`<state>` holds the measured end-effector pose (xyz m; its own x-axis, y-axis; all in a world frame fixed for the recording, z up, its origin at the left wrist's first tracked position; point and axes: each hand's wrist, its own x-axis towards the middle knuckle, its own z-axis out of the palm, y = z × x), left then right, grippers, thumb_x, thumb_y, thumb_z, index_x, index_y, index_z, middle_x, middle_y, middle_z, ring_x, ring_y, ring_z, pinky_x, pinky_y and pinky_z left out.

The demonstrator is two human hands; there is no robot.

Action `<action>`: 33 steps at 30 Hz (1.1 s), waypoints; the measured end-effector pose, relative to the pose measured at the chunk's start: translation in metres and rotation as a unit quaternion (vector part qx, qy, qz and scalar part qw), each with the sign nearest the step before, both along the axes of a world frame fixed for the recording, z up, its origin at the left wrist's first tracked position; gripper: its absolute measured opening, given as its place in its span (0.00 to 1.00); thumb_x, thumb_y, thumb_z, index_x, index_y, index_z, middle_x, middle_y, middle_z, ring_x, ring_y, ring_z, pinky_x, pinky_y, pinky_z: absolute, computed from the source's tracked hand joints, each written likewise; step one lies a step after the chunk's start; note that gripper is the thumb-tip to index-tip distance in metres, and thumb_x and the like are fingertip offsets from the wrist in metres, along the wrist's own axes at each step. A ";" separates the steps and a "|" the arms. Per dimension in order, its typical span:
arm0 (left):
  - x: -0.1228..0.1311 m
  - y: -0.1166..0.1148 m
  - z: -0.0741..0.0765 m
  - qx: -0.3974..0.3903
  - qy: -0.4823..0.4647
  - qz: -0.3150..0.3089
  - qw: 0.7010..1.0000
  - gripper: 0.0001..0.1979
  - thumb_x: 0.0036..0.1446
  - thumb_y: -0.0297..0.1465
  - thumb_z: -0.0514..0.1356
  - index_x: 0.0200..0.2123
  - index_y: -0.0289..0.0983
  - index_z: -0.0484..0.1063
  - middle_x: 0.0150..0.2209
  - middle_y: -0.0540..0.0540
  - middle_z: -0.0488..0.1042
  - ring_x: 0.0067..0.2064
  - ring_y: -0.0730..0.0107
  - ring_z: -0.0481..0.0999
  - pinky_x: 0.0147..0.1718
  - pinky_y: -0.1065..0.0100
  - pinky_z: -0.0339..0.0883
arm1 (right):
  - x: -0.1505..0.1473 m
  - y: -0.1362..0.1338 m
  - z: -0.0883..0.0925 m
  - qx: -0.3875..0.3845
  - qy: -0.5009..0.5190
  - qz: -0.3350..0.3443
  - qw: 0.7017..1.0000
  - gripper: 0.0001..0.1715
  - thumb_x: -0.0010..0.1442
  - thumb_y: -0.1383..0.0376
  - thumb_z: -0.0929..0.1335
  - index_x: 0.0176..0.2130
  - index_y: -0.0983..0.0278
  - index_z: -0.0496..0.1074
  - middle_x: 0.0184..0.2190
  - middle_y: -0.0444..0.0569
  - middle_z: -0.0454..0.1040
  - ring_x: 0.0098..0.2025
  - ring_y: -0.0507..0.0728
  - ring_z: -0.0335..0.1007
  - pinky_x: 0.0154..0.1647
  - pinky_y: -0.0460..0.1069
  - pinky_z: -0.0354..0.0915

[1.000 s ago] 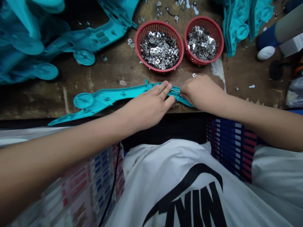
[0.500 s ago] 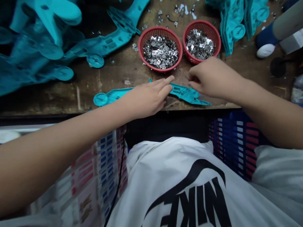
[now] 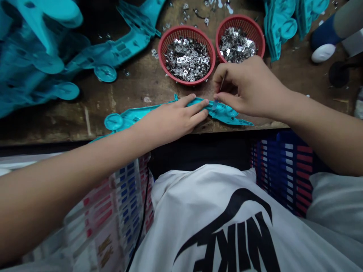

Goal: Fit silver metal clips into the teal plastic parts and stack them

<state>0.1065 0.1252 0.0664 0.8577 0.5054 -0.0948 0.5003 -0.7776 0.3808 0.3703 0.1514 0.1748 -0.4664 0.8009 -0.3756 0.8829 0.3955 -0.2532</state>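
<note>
My left hand [image 3: 170, 119] lies flat with its fingers spread on a teal plastic part [image 3: 127, 118], pressing it to the bench near its right end. That long moulded part has a round disc at its left end. My right hand [image 3: 251, 87] pinches a thin metal pin [image 3: 222, 82] between thumb and fingers. The pin's lower tip sits just over the part's right end, close to my left fingertips. The fingers partly hide where the pin meets the plastic.
Two red plastic baskets [image 3: 167, 49] [image 3: 241, 19] of small silver metal pieces stand on the worn wooden bench [image 3: 96, 102] just beyond my hands. Heaps of teal parts [image 3: 42, 64] [image 3: 279, 26] lie at back left and back right. Striped crates [image 3: 283, 170] stand below the bench edge.
My right hand has gone from the part's right end toward the baskets and back, and now holds a thin metal pin. My left hand has stayed on the part.
</note>
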 end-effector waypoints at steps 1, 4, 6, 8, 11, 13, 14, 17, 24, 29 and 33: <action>0.000 0.000 -0.001 -0.002 -0.005 0.000 1.000 0.31 0.82 0.25 0.57 0.82 0.39 0.80 0.88 0.30 0.75 0.92 0.30 0.70 0.86 0.30 0.78 | 0.000 0.000 0.000 -0.001 -0.002 0.006 1.000 0.27 0.80 0.64 0.68 0.71 0.55 0.85 0.56 0.53 0.94 0.56 0.69 0.90 0.59 0.58 0.74; 0.001 0.000 -0.003 0.003 -0.004 -0.010 1.000 0.30 0.83 0.26 0.56 0.80 0.37 0.81 0.88 0.30 0.76 0.92 0.30 0.70 0.88 0.29 0.74 | 0.000 -0.001 -0.002 0.003 -0.011 0.020 1.000 0.27 0.82 0.66 0.67 0.71 0.56 0.86 0.55 0.53 0.94 0.53 0.68 0.90 0.58 0.57 0.73; 0.002 -0.001 -0.003 0.014 0.008 -0.020 1.000 0.29 0.84 0.25 0.54 0.79 0.34 0.81 0.88 0.28 0.74 0.93 0.27 0.69 0.89 0.28 0.73 | -0.001 -0.003 -0.003 0.008 -0.024 0.025 0.999 0.28 0.83 0.66 0.69 0.74 0.57 0.85 0.56 0.54 0.95 0.53 0.67 0.90 0.59 0.57 0.73; 0.002 -0.002 -0.003 0.025 0.020 -0.023 0.999 0.29 0.84 0.24 0.52 0.78 0.32 0.81 0.89 0.26 0.72 0.93 0.25 0.69 0.88 0.27 0.74 | -0.002 -0.006 -0.003 0.007 -0.034 0.030 0.999 0.29 0.83 0.67 0.70 0.76 0.60 0.84 0.58 0.57 0.95 0.55 0.67 0.91 0.59 0.57 0.72; 0.003 -0.001 -0.003 0.041 0.023 -0.025 0.999 0.27 0.84 0.24 0.53 0.76 0.32 0.82 0.89 0.26 0.73 0.92 0.26 0.70 0.87 0.29 0.76 | -0.002 -0.008 -0.002 0.000 -0.024 0.035 0.999 0.29 0.83 0.69 0.70 0.76 0.64 0.84 0.60 0.60 0.94 0.57 0.69 0.90 0.59 0.57 0.71; 0.003 -0.001 -0.004 0.051 0.023 -0.028 0.998 0.25 0.85 0.25 0.54 0.74 0.33 0.83 0.88 0.27 0.75 0.91 0.29 0.73 0.88 0.31 0.76 | 0.001 -0.005 -0.003 0.012 -0.022 0.030 0.999 0.30 0.83 0.70 0.69 0.77 0.66 0.83 0.61 0.62 0.93 0.58 0.70 0.90 0.59 0.57 0.71; 0.003 -0.001 -0.004 0.058 0.025 -0.030 0.998 0.24 0.85 0.26 0.54 0.73 0.33 0.83 0.87 0.26 0.75 0.90 0.30 0.74 0.88 0.32 0.76 | 0.004 -0.001 -0.005 0.024 -0.027 0.030 0.999 0.30 0.83 0.70 0.68 0.76 0.66 0.83 0.62 0.62 0.93 0.59 0.70 0.89 0.59 0.58 0.71; 0.004 -0.001 -0.003 0.082 0.029 -0.034 0.996 0.22 0.87 0.27 0.54 0.68 0.32 0.85 0.85 0.25 0.78 0.87 0.31 0.79 0.87 0.33 0.77 | 0.022 0.015 -0.021 0.065 -0.058 0.053 0.995 0.27 0.83 0.68 0.67 0.71 0.64 0.87 0.60 0.63 0.93 0.58 0.71 0.88 0.56 0.58 0.71; 0.002 -0.003 0.003 0.089 0.053 -0.041 0.994 0.20 0.86 0.29 0.59 0.70 0.29 0.84 0.85 0.22 0.78 0.88 0.27 0.78 0.81 0.36 0.84 | 0.024 0.018 -0.045 0.070 -0.189 0.101 0.974 0.20 0.83 0.65 0.69 0.60 0.66 0.92 0.53 0.65 0.94 0.51 0.68 0.89 0.42 0.55 0.62; 0.001 -0.005 0.002 0.091 0.049 -0.047 0.994 0.21 0.86 0.28 0.59 0.72 0.28 0.84 0.83 0.21 0.80 0.87 0.27 0.79 0.82 0.35 0.83 | -0.010 -0.017 -0.031 0.022 -0.173 0.160 0.972 0.30 0.89 0.53 0.73 0.77 0.68 0.83 0.65 0.70 0.89 0.61 0.74 0.91 0.44 0.56 0.65; 0.004 -0.006 0.000 0.098 0.048 -0.049 0.993 0.19 0.87 0.28 0.59 0.68 0.29 0.86 0.83 0.20 0.79 0.85 0.24 0.81 0.80 0.32 0.85 | -0.014 -0.024 -0.037 -0.006 -0.168 0.134 0.977 0.31 0.89 0.53 0.73 0.76 0.70 0.79 0.68 0.73 0.86 0.64 0.76 0.90 0.49 0.57 0.70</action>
